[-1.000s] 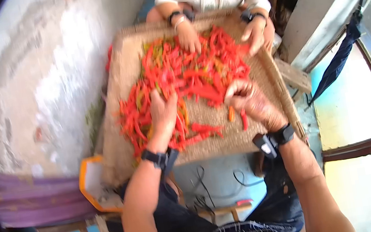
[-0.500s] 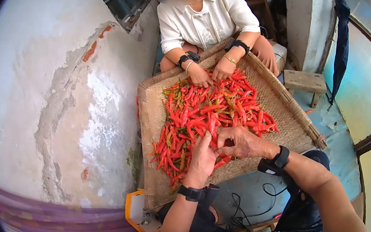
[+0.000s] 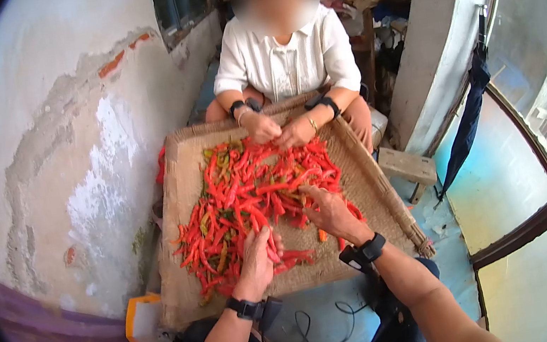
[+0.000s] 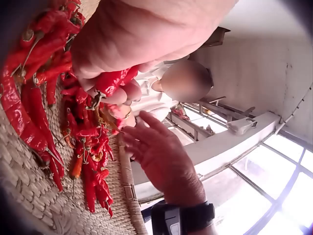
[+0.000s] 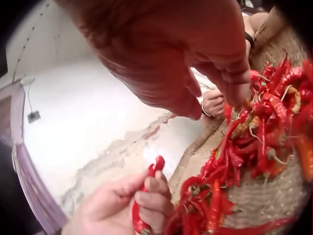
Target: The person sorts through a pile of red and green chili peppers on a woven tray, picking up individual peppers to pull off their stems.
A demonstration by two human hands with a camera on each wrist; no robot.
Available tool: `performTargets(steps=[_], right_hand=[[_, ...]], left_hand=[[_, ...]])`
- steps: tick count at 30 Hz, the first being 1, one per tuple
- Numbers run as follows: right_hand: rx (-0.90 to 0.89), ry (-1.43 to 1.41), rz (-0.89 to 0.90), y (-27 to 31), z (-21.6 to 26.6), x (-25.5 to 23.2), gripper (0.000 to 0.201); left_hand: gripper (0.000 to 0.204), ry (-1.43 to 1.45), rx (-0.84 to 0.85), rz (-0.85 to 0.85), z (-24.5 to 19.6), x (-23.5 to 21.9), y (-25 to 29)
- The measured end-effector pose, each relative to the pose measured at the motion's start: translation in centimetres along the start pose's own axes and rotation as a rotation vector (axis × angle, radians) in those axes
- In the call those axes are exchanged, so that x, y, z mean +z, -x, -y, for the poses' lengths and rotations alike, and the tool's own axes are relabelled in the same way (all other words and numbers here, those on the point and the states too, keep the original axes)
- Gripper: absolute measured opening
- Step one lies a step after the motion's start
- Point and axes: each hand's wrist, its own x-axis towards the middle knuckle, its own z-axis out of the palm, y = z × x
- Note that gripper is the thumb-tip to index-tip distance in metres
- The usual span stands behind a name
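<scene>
A woven tray (image 3: 393, 205) bears a heap of red chili peppers (image 3: 226, 186), with some greenish and orange ones among them. My left hand (image 3: 257, 263) is over the near part of the heap, its fingers curled round red pepper (image 5: 139, 210), which also shows in the left wrist view as a red pepper (image 4: 111, 81) under my fingers. To the right, my right hand (image 3: 332, 213) hovers above the peppers with fingers extended and thumb apart; nothing shows in it. In the right wrist view its fingertips are close to the heap.
Across the tray sits a person in a white shirt (image 3: 285, 62), both hands at the heap's far edge. A wooden stool (image 3: 407, 165) and a dark folded umbrella (image 3: 470, 122) are on the right. An orange-edged box (image 3: 149, 334) stands by the tray's near left corner.
My hands, close together half a second ago, are now apart, the right one opened and farther over the heap. The other person's hands have lifted slightly. The head view has shifted.
</scene>
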Motion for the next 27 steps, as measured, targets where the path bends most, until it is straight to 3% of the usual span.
performTargets(steps=[1, 3, 5, 8, 11, 12, 14, 18, 23, 27], right_hand=[[0.021, 0.0, 0.022, 1.0, -0.6, 1.0, 0.034], [-0.058, 0.286, 0.547, 2.0, -2.4, 3.6, 0.042], [-0.114, 0.367, 0.645, 4.3, -1.3, 5.4, 0.044], [-0.232, 0.507, 0.444, 5.3, 0.3, 6.1, 0.026], [-0.134, 0.414, 0.587, 4.5, -0.9, 6.5, 0.024], [-0.138, 0.423, 0.58, 4.0, -0.6, 6.3, 0.024], [-0.025, 0.554, 0.748, 3.5, 0.4, 6.2, 0.027], [-0.025, 0.575, 0.754, 3.6, 0.2, 6.3, 0.023], [-0.096, 0.456, 0.556, 4.7, -1.6, 7.0, 0.022], [-0.002, 0.392, 0.596, 4.3, -2.2, 7.2, 0.02]], left_hand=[[0.019, 0.011, -0.023, -0.017, 0.3, -0.3, 0.4], [0.019, -0.037, 0.042, 0.023, 0.0, -0.2, -0.1], [0.02, -0.035, 0.023, 0.007, -0.4, 0.0, 0.1], [0.021, -0.03, 0.049, 0.041, -1.1, 0.6, 0.5], [0.017, -0.062, 0.036, 0.067, -1.0, 0.4, 0.7], [0.018, -0.063, 0.039, 0.074, -0.9, 0.3, 0.7], [0.019, -0.073, 0.023, 0.067, -0.7, 0.5, 0.6], [0.02, -0.107, -0.012, 0.043, 0.0, 0.7, 0.0], [0.021, -0.14, -0.016, 0.051, 0.4, 1.0, 0.3], [0.022, -0.184, -0.019, 0.077, 0.4, 1.1, 0.7]])
